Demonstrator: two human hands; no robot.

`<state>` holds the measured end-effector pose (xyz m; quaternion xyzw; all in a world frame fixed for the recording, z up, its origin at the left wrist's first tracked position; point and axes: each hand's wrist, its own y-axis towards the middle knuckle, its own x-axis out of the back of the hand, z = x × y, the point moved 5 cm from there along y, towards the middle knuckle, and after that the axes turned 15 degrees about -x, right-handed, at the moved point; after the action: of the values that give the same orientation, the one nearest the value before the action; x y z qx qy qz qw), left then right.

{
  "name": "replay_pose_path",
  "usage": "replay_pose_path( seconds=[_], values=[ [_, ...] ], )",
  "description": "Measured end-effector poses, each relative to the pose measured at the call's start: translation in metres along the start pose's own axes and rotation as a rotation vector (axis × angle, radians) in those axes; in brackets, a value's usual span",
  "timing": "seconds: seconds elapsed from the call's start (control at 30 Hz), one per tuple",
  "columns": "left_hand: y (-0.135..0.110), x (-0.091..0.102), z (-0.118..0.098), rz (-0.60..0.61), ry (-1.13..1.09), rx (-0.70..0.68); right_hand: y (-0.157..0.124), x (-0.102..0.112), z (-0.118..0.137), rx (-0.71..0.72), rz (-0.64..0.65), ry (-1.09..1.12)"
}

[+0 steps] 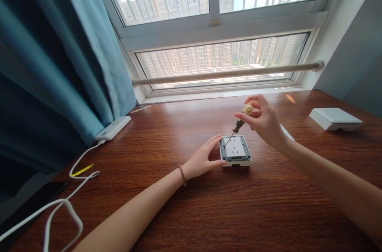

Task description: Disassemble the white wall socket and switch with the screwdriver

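- A blue curtain (pixel 59 45) hangs beyond and to the left of both hands.
- A white cable (pixel 32 216) loops across the wood-grain tabletop (pixel 185 212), left of the left forearm, with a narrow yellow strip (pixel 82 170) lying against it.
- A white rectangular device (pixel 112 128), the cable plugged into its near end, rests well to the left of the left hand, by the curtain.
- The left hand (pixel 203 158), a brown band (pixel 182 175) at its wrist, holds a socket's left side between spread thumb and fingers.
- The white-and-gray socket (pixel 235 149) lies face up on the tabletop, just right of the left hand and below the right.
- A screwdriver (pixel 238 125) with a dark and yellow handle slants down from the right hand, its tip at the socket's left screw hole.
- The right hand (pixel 262 119) pinches the handle between thumb and fingers, above the socket.
- A white piece (pixel 287 132), mostly hidden, shows behind the right wrist.
- A white box-like unit (pixel 336 119) sits well to the right of the right hand.
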<state>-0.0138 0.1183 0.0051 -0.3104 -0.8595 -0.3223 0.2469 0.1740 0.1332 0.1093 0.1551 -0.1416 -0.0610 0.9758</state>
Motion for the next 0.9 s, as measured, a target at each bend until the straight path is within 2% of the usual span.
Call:
replay_pose_path(
  seconds=[0.1, 0.17, 0.23, 0.37, 0.43, 0.47, 0.53, 0.67, 0.73, 0.8, 0.9],
  values=[
    [0.000, 0.000, 0.000, -0.008, -0.003, 0.001, -0.002, -0.001, 0.003, 0.077, -0.041, -0.140],
    [0.000, 0.000, 0.000, -0.008, 0.000, -0.001, 0.001, -0.002, 0.005, 0.083, 0.033, -0.222],
    [-0.001, -0.001, 0.000, -0.003, 0.007, -0.001, 0.005, -0.001, 0.005, 0.047, 0.199, -0.223],
    [0.000, 0.000, -0.001, 0.001, 0.021, 0.001, 0.010, 0.005, 0.006, -0.068, 0.569, -0.078],
    [0.000, 0.000, -0.001, 0.002, 0.022, -0.001, 0.010, 0.009, 0.006, -0.124, 0.674, -0.062],
    [0.000, 0.000, -0.002, 0.003, 0.022, -0.002, 0.010, 0.010, 0.006, -0.149, 0.682, -0.073],
    [0.000, 0.000, -0.001, 0.004, 0.019, 0.000, 0.012, 0.012, 0.004, -0.168, 0.575, -0.121],
    [0.000, 0.000, 0.000, 0.002, 0.012, 0.006, 0.012, 0.014, 0.002, -0.003, 0.052, -0.246],
    [0.000, 0.000, 0.000, 0.006, 0.013, 0.003, 0.010, 0.010, -0.002, 0.070, -0.084, -0.274],
    [0.000, 0.000, 0.000, 0.006, 0.011, -0.003, 0.010, 0.006, -0.008, 0.082, -0.097, -0.221],
    [0.000, 0.000, 0.000, -0.002, 0.002, -0.002, 0.017, 0.004, -0.019, 0.018, 0.006, -0.047]
  ],
)
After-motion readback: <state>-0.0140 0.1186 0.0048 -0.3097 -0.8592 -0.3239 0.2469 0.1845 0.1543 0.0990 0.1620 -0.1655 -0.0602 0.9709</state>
